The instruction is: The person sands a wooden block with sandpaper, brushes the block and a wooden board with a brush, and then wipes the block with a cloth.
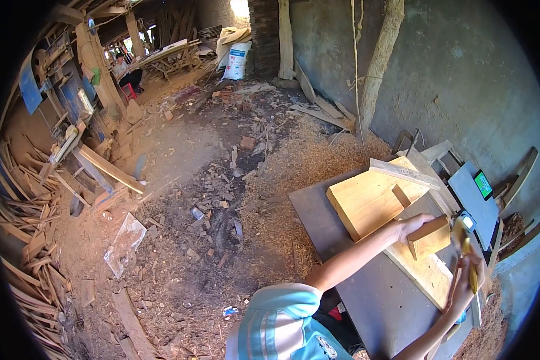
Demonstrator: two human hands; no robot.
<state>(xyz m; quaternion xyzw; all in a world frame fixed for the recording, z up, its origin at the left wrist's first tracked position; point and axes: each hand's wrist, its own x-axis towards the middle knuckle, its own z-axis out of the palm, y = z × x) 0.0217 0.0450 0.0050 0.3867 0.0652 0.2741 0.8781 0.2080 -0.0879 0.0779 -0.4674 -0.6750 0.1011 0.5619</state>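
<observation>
On the right side of the view, my left hand point(413, 225) grips the near end of a small wooden block point(431, 239), which stands on a flat light board point(423, 273). My right hand point(465, 277) is wrapped round the yellow handle of a tool point(473, 279). The tool's upper part is blurred, close to the block's right side. Beyond my left hand, a large wooden panel point(366, 198) with a rectangular notch lies on the grey worktable point(318, 210).
A narrow board point(404, 174) crosses the panel's far end. A phone with a green screen point(482, 184) rests on a grey panel point(465, 192) by the wall. Wood scraps and shavings point(300, 150) cover the floor. A person point(126, 72) sits far back left.
</observation>
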